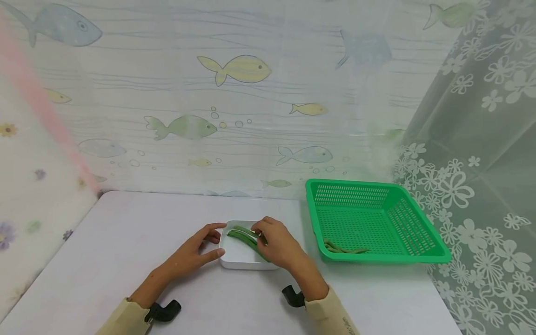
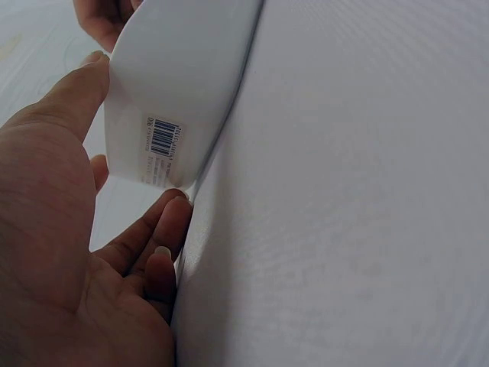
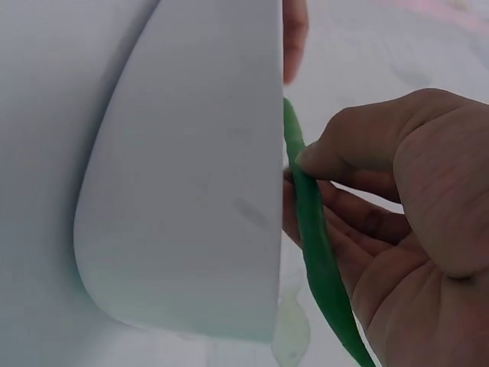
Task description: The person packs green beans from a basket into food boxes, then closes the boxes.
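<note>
A white rectangular dish (image 1: pixel 247 266) sits on the table with several green beans (image 1: pixel 243 237) lying slantwise in it. My left hand (image 1: pixel 197 246) is at the dish's left end, thumb near the front and index finger by the back left corner. In the left wrist view its thumb tip meets the rim, and its other fingers lie loosely bent near a barcode label (image 2: pixel 164 141). Over the dish's right side, my right hand (image 1: pixel 274 242) pinches a green bean (image 3: pixel 317 245) between thumb and fingers, beside the rim in the right wrist view.
A green plastic basket (image 1: pixel 381 256) stands to the right, with several green beans (image 1: pixel 343 248) in its front left corner. The white table (image 1: pixel 138 228) ends at a fish-patterned curtain (image 1: pixel 251 139) behind. A flowered curtain (image 1: pixel 481 209) hangs on the right.
</note>
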Action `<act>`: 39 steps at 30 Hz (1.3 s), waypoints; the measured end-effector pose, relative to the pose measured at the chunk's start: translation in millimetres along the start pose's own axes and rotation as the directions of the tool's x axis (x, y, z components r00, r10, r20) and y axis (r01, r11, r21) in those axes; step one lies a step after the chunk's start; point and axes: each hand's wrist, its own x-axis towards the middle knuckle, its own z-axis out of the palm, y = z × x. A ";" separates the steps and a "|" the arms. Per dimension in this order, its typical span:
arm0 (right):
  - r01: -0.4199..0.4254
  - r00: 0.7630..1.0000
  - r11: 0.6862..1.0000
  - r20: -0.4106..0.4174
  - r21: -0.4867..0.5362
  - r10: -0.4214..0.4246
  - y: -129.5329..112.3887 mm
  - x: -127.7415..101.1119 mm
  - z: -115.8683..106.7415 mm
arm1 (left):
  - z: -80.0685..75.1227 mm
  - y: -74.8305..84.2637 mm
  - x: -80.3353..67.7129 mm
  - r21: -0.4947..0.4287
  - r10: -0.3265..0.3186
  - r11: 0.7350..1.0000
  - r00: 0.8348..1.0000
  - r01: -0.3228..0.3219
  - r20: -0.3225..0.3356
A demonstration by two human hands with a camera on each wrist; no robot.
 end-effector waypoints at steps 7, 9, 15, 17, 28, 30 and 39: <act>-0.016 1.000 1.000 -0.004 0.001 0.016 -0.8 5.8 9.5 | 0.2 -0.8 1.0 0.006 0.001 1.000 1.000 -0.001 -0.002; -0.021 1.000 1.000 0.004 -0.004 0.021 -1.0 7.8 12.7 | 0.6 -1.8 1.3 0.008 0.002 1.000 1.000 -0.002 -0.002; -0.036 0.999 0.999 0.004 -0.038 0.036 -1.1 11.1 22.0 | 1.8 -5.3 1.7 0.007 -0.001 1.000 1.000 0.001 0.000; -0.036 0.999 0.999 -0.004 -0.041 0.035 -1.7 11.4 23.7 | 2.0 -5.9 1.9 0.007 -0.002 1.000 1.000 0.002 0.000; -0.058 0.998 0.996 -0.034 -0.067 0.056 -1.2 12.0 31.1 | 2.3 -5.8 1.1 0.003 -0.004 1.000 1.000 0.004 -0.001; -0.051 0.998 0.996 -0.034 -0.075 0.048 -0.4 12.2 32.7 | 2.3 -5.8 0.8 0.003 -0.004 1.000 1.000 0.004 -0.002; -0.046 0.999 0.995 -0.031 -0.090 0.044 -0.1 11.8 34.5 | 2.2 -4.3 0.1 -0.002 -0.002 1.000 1.000 0.002 -0.004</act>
